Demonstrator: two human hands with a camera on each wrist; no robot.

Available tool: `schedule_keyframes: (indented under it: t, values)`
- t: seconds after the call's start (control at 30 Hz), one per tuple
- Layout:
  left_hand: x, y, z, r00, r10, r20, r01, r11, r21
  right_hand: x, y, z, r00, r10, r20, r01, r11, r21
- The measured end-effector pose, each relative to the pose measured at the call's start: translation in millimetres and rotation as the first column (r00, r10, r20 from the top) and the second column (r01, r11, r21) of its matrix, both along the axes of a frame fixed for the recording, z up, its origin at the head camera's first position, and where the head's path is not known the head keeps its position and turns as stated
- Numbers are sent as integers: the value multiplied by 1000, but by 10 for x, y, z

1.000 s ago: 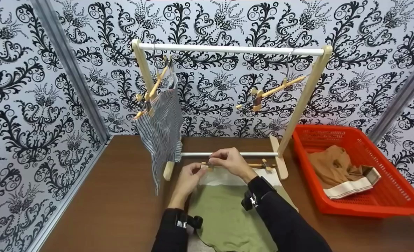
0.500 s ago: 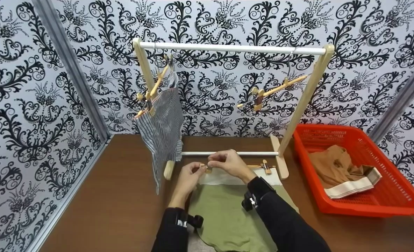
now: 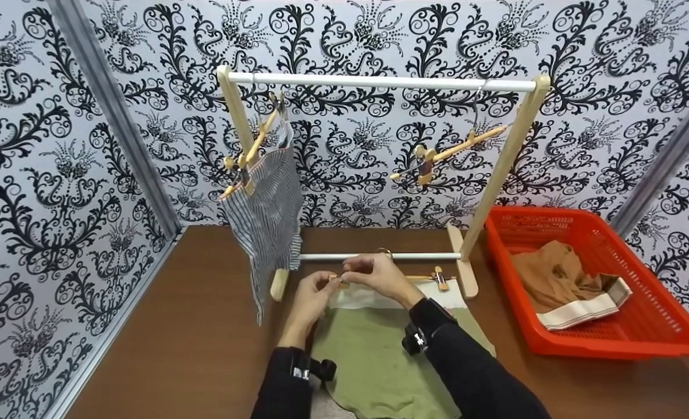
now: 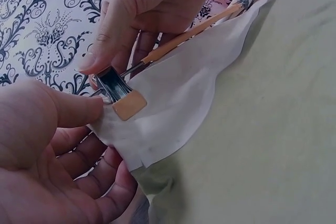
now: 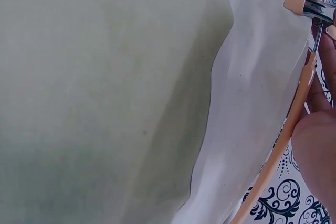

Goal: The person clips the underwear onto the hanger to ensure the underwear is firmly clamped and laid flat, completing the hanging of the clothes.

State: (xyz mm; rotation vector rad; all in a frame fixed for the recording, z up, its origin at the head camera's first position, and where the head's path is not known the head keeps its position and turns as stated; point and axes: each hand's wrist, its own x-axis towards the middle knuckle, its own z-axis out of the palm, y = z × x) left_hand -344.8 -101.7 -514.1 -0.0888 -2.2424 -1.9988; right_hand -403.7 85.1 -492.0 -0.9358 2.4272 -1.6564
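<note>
**Both hands at the clip of a hanger on the green garment**

Down on the brown table [image 3: 205, 349], in front of the rack [image 3: 379, 82], both hands meet at 1 end of a wooden hanger [image 3: 423, 277] that lies along the white band [image 3: 368, 298] of a green garment [image 3: 379, 361]. The left hand [image 3: 309, 297] has its fingers curled under the corner of the white band, thumb pressing the cloth up against the metal clip [image 4: 118, 90]. The right hand [image 3: 373, 273] pinches that clip between thumb and fingers from above, and the clip's tan pad sits on the white band's edge. From the right wrist view the hanger's bar runs along the band's edge, with the clip at its far end. A 2nd clip [image 3: 439, 278] sits at the hanger's other end, near the rack's right foot.

To the right, an orange basket [image 3: 659, 331] stands on the table, just beside the rack. It holds 1 crumpled tan garment [image 3: 548, 279] with a cream striped band turned toward the front.

On the rack's top rail hang 2 more hangers: the left hanger [image 3: 251, 152] carries a striped garment [image 3: 266, 224] that hangs down to the table, and the right hanger [image 3: 449, 151] hangs bare and tilted.
</note>
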Motion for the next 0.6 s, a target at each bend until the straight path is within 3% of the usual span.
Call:
schedule_keyframes:
  t: [0.43, 0.6]
  values:
    - [-16, -8, -7, 1000, -1, -20, 0, 999, -46, 32, 49, -5, 1000, 11, 8, -11, 1000, 5]
    - [-15, -4, -26, 1000, -2, -28, 2, 1000, -26, 44, 118, 8, 999, -50, -4, 50, 999, -3]
